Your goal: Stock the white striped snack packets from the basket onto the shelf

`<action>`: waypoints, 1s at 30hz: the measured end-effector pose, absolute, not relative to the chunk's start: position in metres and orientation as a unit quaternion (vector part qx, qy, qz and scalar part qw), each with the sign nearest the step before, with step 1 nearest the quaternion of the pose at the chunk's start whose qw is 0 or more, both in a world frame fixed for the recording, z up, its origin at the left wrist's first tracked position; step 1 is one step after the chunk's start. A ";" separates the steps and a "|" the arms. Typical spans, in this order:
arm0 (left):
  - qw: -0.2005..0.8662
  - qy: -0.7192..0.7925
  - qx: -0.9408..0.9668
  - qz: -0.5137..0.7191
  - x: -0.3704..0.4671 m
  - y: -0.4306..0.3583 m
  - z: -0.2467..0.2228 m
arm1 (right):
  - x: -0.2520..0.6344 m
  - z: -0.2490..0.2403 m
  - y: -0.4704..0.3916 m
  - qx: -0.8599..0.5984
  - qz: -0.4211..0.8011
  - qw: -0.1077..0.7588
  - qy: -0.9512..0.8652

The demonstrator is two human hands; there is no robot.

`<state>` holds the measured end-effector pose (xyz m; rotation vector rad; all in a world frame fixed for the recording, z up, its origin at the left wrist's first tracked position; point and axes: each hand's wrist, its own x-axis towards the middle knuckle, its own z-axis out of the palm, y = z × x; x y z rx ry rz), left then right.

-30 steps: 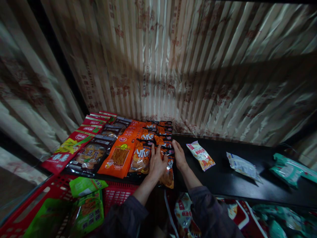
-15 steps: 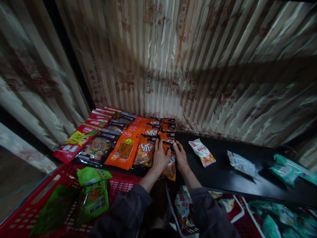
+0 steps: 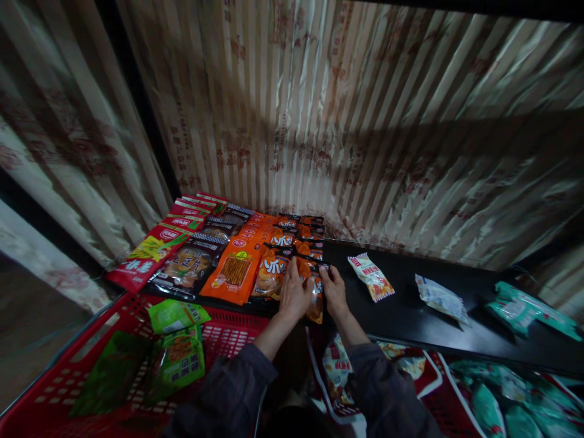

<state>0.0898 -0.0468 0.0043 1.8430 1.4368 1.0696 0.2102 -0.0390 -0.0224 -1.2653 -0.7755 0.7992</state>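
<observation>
**Both hands closing in on the front packet of the endmost column**

The left hand (image 3: 295, 295) lies along the near-left side of the orange-and-black front packet (image 3: 316, 307); the right hand (image 3: 335, 292) has its fingertips at the packet's upper right corner. The packet lies face up at the front of its column, overlapping the matching packets (image 3: 312, 232) behind, on the black shelf (image 3: 406, 313).

Compared with a second earlier, the right hand has come down and inward from beyond the column's edge, and the left fingers, then splayed, are now gathered. More of the packet's dark upper margin shows between the hands. This suggests fine adjustment of one packet's position rather than carrying.

Grip: the fingers of both hands are curled inward and touch the packet's edges; whether either hand pinches the film cannot be told, since the undersides are hidden.

To the left lie, in order, a neighbouring column of similar packets (image 3: 269, 277), orange bags (image 3: 235, 267), dark bags (image 3: 187, 267) and red bags (image 3: 150, 255). To the right, well apart from one another, lie a red-and-white packet (image 3: 371, 278), a pale packet (image 3: 440, 298) and a teal packet (image 3: 511, 307).
</observation>
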 end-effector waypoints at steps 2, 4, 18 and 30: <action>0.296 0.549 0.682 0.382 0.088 -0.055 -0.002 | 0.210 -0.022 -0.037 -0.565 0.353 0.664 -0.339; 0.309 0.556 0.680 0.365 0.089 -0.060 -0.009 | 0.211 -0.023 -0.035 -0.575 0.350 0.660 -0.333; 0.297 0.545 0.693 0.366 0.094 -0.056 -0.014 | 0.199 -0.044 -0.066 -0.632 0.330 0.600 -0.364; 0.227 0.589 0.706 0.321 0.097 -0.065 -0.003 | 0.196 -0.039 -0.071 -0.703 0.263 0.539 -0.382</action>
